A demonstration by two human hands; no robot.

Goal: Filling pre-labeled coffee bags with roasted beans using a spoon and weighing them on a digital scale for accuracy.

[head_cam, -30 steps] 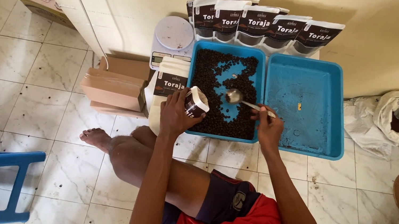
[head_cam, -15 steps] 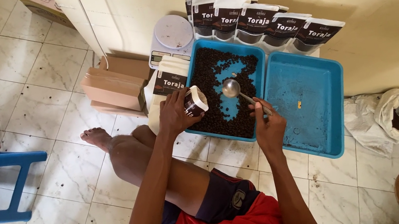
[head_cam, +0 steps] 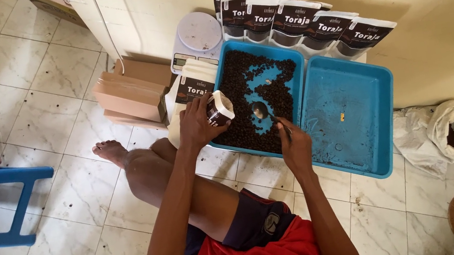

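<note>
From the head view, the left hand (head_cam: 195, 128) is closed around a small dark pouch (head_cam: 218, 109), its open top tilted right over the near-left edge of the blue tray (head_cam: 298, 70) of coffee beans (head_cam: 242, 69). The right hand (head_cam: 296, 148) grips a metal spoon (head_cam: 264, 112). The handle runs far-left from that hand, and the bowl sits just right of the pouch mouth, among the beans.

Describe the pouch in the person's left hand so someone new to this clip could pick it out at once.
Find the two blue trays on the tiled floor by the cream wall. Over the near-left edge of the bean-filled tray, the left hand grips a small dark pouch. Unlike the pouches lined against the wall, it is tilted, its white mouth facing the spoon.
</note>
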